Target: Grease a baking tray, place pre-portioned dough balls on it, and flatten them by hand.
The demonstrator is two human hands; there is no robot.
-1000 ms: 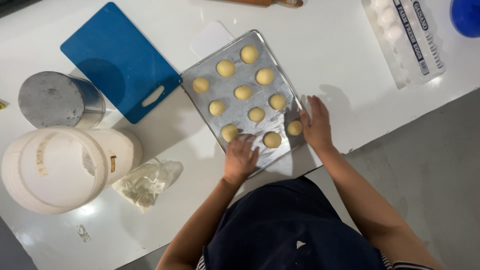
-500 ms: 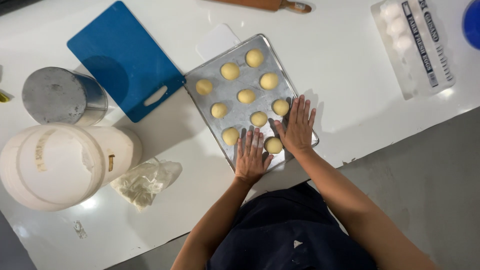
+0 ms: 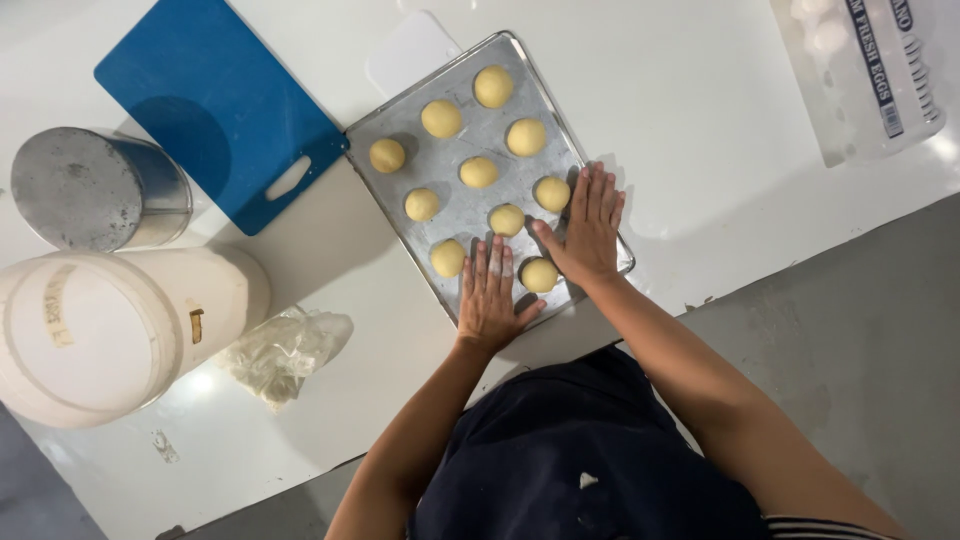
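We are setting the dough balls in place on the baking tray (image 3: 452,222), which lies at centre frame on the white bench (image 3: 700,130). Our left hand (image 3: 490,298) and right hand (image 3: 588,232) lie flat, fingers spread, grasping nothing. The nearest dough ball (image 3: 540,274) sits between them, just beside both thumbs. Next, we judge, calls for a light pinch around that ball without squashing it.

Your rectangular silver metal baking tray (image 3: 470,205) lies askew near the desk's front edge, carrying nine round pale-yellow dough balls (image 3: 478,172) in rough rows, all apart. One ball (image 3: 539,274) sits at the tray's near corner, between your two flat hands.
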